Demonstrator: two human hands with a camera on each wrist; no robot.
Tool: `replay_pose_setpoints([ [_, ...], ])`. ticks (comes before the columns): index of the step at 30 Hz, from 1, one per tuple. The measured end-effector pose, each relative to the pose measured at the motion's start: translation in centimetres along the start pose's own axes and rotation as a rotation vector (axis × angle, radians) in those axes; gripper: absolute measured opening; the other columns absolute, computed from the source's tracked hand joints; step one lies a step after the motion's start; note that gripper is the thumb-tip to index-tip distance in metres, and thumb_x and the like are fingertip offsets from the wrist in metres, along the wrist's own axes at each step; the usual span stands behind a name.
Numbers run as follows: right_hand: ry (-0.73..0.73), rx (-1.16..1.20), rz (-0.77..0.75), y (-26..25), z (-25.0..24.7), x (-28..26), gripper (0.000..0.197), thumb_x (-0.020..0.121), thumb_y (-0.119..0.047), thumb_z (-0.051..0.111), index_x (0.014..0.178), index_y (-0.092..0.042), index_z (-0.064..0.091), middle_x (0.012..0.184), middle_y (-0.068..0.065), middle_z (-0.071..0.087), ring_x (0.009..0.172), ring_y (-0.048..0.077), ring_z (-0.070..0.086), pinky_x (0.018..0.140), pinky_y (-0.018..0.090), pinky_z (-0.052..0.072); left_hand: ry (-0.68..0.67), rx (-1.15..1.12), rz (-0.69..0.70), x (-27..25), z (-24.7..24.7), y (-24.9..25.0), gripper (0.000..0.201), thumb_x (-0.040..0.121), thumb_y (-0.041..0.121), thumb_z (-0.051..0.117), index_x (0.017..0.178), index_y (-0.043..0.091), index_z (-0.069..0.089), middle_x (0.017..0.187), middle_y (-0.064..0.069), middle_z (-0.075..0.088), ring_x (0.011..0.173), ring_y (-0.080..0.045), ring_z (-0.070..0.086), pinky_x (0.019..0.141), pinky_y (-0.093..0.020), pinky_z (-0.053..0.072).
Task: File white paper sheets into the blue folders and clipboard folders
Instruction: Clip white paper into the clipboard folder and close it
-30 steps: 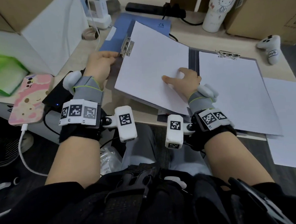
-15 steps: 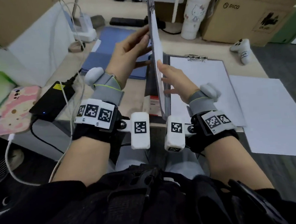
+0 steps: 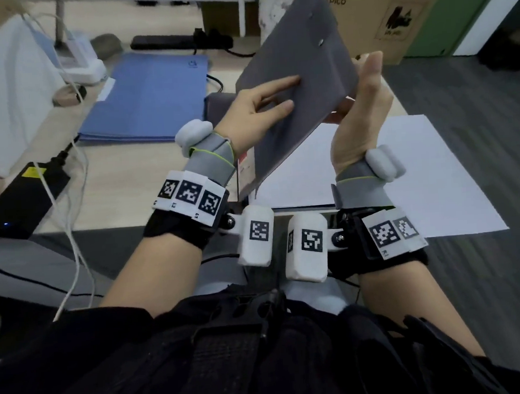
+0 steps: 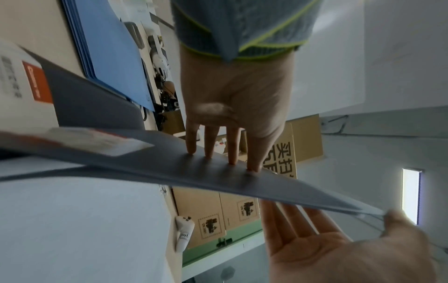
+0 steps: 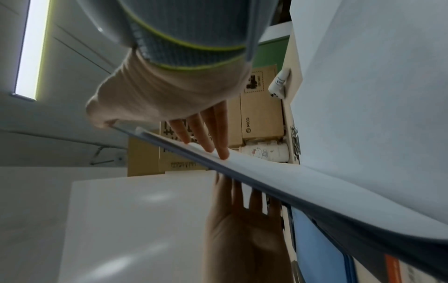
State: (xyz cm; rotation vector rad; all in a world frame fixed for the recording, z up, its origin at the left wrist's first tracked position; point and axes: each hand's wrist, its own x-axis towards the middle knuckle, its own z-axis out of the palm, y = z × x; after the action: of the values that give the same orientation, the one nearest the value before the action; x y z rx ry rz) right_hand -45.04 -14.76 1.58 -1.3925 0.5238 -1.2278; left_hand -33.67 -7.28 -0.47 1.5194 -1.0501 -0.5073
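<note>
A grey clipboard folder's cover [image 3: 300, 72] stands tilted over the desk, leaning right, grey back toward me. My left hand [image 3: 256, 102] presses straight fingers [image 4: 232, 149] flat on that grey back. My right hand [image 3: 360, 114] supports the underside, straight fingers [image 5: 213, 134] on the white sheet [image 5: 278, 178] clipped inside, thumb along the cover's edge. Below lies the folder's other half with a white sheet [image 5: 375, 95] under its metal clip [image 5: 295, 141]. More loose white sheets [image 3: 419, 187] lie at the right. Blue folders [image 3: 152, 93] lie stacked at the left.
A black power adapter [image 3: 24, 199] and cables sit at the desk's left front edge. A power strip [image 3: 179, 40] and white charger [image 3: 77, 61] lie behind the blue folders. Cardboard boxes [image 3: 378, 13] stand at the back right, a white controller [image 4: 184, 233] before them.
The grey cover swung up from lying flat at the left, passed upright, and now tilts to the right. Both hands rose with it, one on each face.
</note>
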Motion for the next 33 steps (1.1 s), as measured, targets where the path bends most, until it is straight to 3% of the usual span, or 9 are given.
replay_pose_setpoints([
  [5,0.15,-0.146,-0.074,1.0,-3.4,0.9,0.04,0.086,-0.031,0.052,0.047,-0.024,0.045,0.045,-0.012,0.032,0.05,0.007,0.028,0.051,0.024,0.028,-0.045,0.104,-0.037,1.6,2.8,-1.5,0.044,0.087,0.009,0.058,0.13,0.007,0.052,0.14,-0.01,0.049,0.136,-0.015,0.04,0.117,-0.025,0.025],
  [9,0.288,-0.305,0.012,2.4,-5.6,1.5,0.019,0.081,-0.009,0.056,0.077,-0.004,0.074,0.054,-0.011,0.053,0.049,-0.007,0.047,0.056,0.01,0.037,-0.062,0.183,-0.084,2.5,4.9,-2.8,0.04,0.088,0.008,0.059,0.128,0.012,0.055,0.142,-0.008,0.047,0.135,-0.015,0.041,0.101,-0.004,0.029],
  [11,0.313,-0.363,0.079,3.2,-6.7,1.8,0.02,0.08,-0.009,0.057,0.086,-0.002,0.075,0.064,-0.005,0.061,0.052,-0.01,0.052,0.064,0.015,0.044,-0.087,0.195,-0.124,2.7,5.7,-3.3,0.039,0.086,0.01,0.06,0.126,0.014,0.058,0.142,-0.008,0.047,0.134,-0.016,0.042,0.11,-0.014,0.03],
  [13,0.318,-0.432,0.148,3.9,-7.9,1.8,0.022,0.079,-0.008,0.057,0.091,-0.004,0.075,0.07,-0.002,0.065,0.061,-0.003,0.057,0.068,0.02,0.049,-0.1,0.196,-0.155,2.7,6.5,-3.7,0.041,0.083,0.016,0.062,0.123,0.014,0.06,0.138,-0.008,0.052,0.132,-0.016,0.044,0.115,-0.027,0.028],
  [19,0.298,-0.586,0.365,6.4,-10.9,1.8,0.028,0.075,-0.007,0.059,0.098,-0.01,0.074,0.085,0.007,0.072,0.08,0.016,0.064,0.08,0.027,0.055,-0.13,0.245,-0.246,2.7,8.1,-5.2,0.032,0.089,0.013,0.057,0.121,0.015,0.061,0.132,-0.005,0.058,0.123,-0.014,0.051,0.093,-0.015,0.037],
  [23,0.217,-0.654,0.496,7.7,-11.8,1.4,0.029,0.072,-0.014,0.061,0.098,-0.012,0.074,0.087,0.006,0.071,0.082,0.023,0.064,0.086,0.037,0.056,-0.151,0.257,-0.305,2.6,8.7,-6.2,0.031,0.089,0.01,0.056,0.12,0.012,0.061,0.131,-0.006,0.059,0.123,-0.014,0.051,0.092,-0.014,0.037],
  [26,0.135,-0.749,0.546,8.3,-12.0,1.2,0.032,0.076,-0.018,0.061,0.106,-0.015,0.071,0.101,0.006,0.072,0.087,0.022,0.062,0.085,0.026,0.051,-0.142,0.271,-0.309,2.5,8.8,-6.8,0.032,0.089,0.006,0.055,0.12,0.007,0.061,0.13,-0.008,0.058,0.132,-0.016,0.044,0.097,-0.008,0.027],
  [30,0.074,-0.869,0.562,8.4,-11.8,1.2,0.034,0.08,-0.02,0.059,0.113,-0.015,0.067,0.112,0.006,0.07,0.105,0.027,0.063,0.085,0.025,0.044,-0.144,0.259,-0.287,2.6,8.0,-6.0,0.032,0.09,0.003,0.053,0.122,0.004,0.058,0.127,-0.012,0.06,0.098,-0.003,0.051,0.067,0.005,0.037],
  [33,0.038,-0.954,0.54,8.2,-11.2,1.8,0.031,0.08,-0.018,0.059,0.109,-0.008,0.067,0.111,0.011,0.069,0.107,0.033,0.061,0.087,0.03,0.046,-0.064,0.286,-0.258,2.7,6.1,-5.0,0.034,0.089,0.002,0.054,0.123,0.003,0.058,0.127,-0.014,0.06,0.099,-0.007,0.059,0.077,-0.004,0.041],
])
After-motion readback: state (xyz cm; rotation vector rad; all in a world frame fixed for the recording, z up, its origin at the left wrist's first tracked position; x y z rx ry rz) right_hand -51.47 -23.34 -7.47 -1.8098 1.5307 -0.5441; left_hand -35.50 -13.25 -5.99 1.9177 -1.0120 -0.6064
